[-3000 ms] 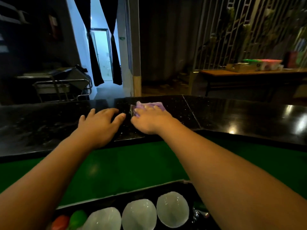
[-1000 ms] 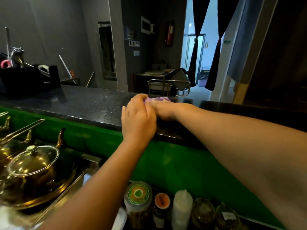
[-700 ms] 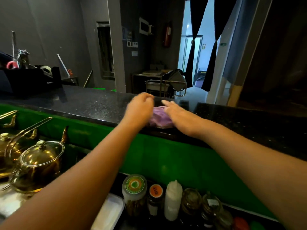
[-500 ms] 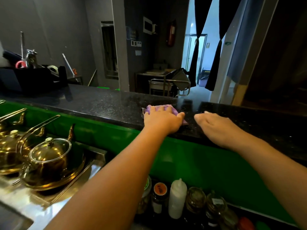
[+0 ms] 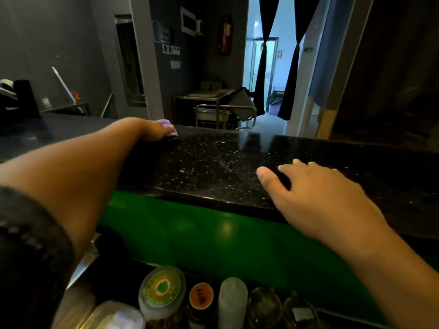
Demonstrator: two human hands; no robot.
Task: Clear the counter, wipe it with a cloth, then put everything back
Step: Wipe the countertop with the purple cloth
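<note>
The black speckled counter runs across the middle of the head view. My left hand reaches to the counter's far side and presses down on a purple cloth; only the cloth's edge shows past the fingers. My right hand rests flat near the counter's front edge, fingers spread, holding nothing. A wide stretch of bare counter lies between the two hands.
Below the green front panel stand a green-lidded jar, an orange-capped bottle, a white squeeze bottle and glass jars. A dark box sits far left on the counter. A metal trolley stands beyond it.
The cloth passed from my right hand to my left. My left hand has since slid it away toward the counter's far edge, while my right hand stays resting near the front edge.
</note>
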